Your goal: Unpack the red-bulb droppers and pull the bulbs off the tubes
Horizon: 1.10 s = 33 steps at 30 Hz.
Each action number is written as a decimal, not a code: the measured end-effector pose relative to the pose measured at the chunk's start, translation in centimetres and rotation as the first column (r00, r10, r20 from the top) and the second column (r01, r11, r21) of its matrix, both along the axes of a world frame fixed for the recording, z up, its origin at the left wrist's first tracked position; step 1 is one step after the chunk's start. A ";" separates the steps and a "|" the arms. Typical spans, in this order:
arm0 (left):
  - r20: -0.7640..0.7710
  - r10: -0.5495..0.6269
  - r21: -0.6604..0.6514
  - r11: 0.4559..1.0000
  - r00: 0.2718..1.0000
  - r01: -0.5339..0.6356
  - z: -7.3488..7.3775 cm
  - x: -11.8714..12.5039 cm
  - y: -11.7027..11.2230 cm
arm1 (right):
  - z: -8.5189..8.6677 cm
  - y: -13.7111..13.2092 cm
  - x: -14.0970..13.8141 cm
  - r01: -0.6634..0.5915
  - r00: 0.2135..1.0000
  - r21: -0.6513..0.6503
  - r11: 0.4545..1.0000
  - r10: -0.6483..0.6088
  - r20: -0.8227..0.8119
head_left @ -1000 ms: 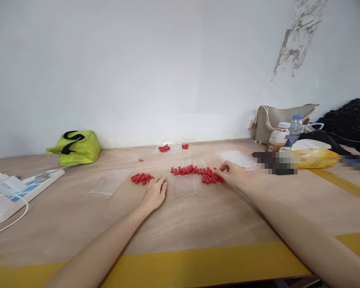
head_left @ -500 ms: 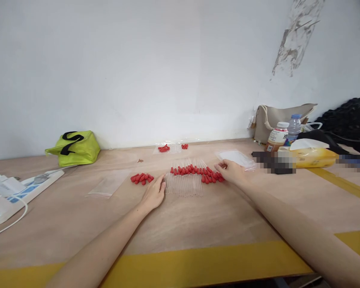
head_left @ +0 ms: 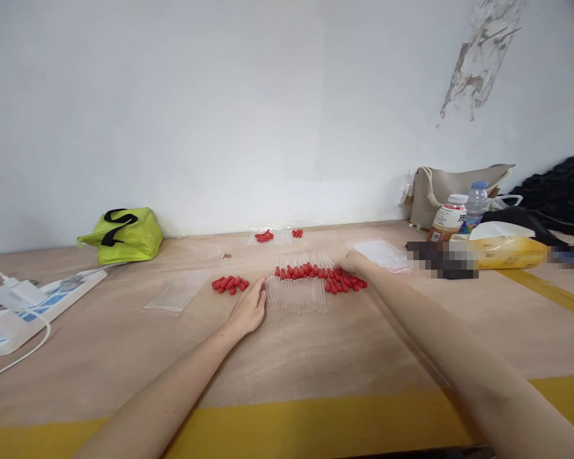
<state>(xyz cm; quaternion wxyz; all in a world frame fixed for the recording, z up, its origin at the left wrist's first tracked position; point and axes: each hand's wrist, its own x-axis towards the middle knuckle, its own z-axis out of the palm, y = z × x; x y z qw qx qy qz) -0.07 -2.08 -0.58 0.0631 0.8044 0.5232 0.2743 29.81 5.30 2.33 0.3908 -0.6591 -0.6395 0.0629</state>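
Several clear glass tubes [head_left: 296, 295] lie side by side in a row on the brown table covering. Behind them is a row of glass droppers with red rubber bulbs [head_left: 300, 271], their bulbs toward me. More red bulbs [head_left: 345, 282] are heaped at the right end. My left hand [head_left: 249, 309] rests at the left end of the tube row, fingers extended along its side, holding nothing visible. A small pile of red bulbs [head_left: 229, 284] is just left of it. My right hand [head_left: 356, 262] reaches to the right end of the dropper row; its fingertips are mostly hidden.
Clear plastic bags lie left [head_left: 179, 292] and right [head_left: 380, 254]. At the back sits another bag with red bulbs [head_left: 264, 236]. A green bag [head_left: 129, 237] and a power strip [head_left: 71, 299] are left; bottles [head_left: 448, 220] and a yellow tissue pack [head_left: 502, 250] are right.
My right hand has moved left and slightly away from me, from beside the heaped bulbs to the droppers' glass ends. The left hand stays beside the tubes. The view has shifted slightly.
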 end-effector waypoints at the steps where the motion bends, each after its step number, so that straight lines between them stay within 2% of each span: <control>1: 0.003 0.002 0.010 1.000 1.000 -0.002 0.0 0.0 0.0 | 0.2 -0.1 -0.1 -0.001 1.000 -0.021 1.000 0.001 -0.001; 5: 0.015 0.011 0.023 1.000 1.000 -0.011 0.1 0.1 -0.1 | 1.2 -1.7 -0.7 -0.001 1.000 -0.065 0.998 0.001 0.009; 8: 0.013 0.014 0.014 1.000 1.000 -0.014 0.2 0.1 -0.2 | 1.0 -4.3 -1.9 -0.013 1.000 0.002 1.000 0.013 0.025; 11: 0.016 0.029 0.019 0.999 0.999 -0.030 0.5 0.2 -0.5 | -0.4 -7.2 -3.1 -0.136 0.977 0.260 0.956 0.087 0.193; 15: -0.004 -0.028 0.156 0.987 1.000 0.028 1.1 0.8 -1.4 | -2.3 -9.8 -4.3 -0.358 0.890 0.326 0.875 0.214 0.403; 19: -0.182 -0.175 0.295 0.929 0.968 0.223 1.4 2.0 -2.2 | -2.6 -10.5 -5.4 -0.485 0.831 0.341 0.805 0.303 0.467; 23: -0.256 -0.214 0.355 0.886 0.943 0.298 1.4 3.0 -2.6 | -2.4 -10.7 -6.2 -0.560 0.787 0.341 0.755 0.357 0.502; 28: -0.233 -0.248 0.361 0.876 0.940 0.320 1.1 3.0 -2.7 | -2.6 -10.7 -6.3 -0.579 0.758 0.322 0.749 0.348 0.552; 33: -0.200 -0.269 0.383 0.864 0.942 0.328 1.1 2.6 -2.9 | -2.6 -10.9 -6.3 -0.562 0.771 0.339 0.755 0.329 0.545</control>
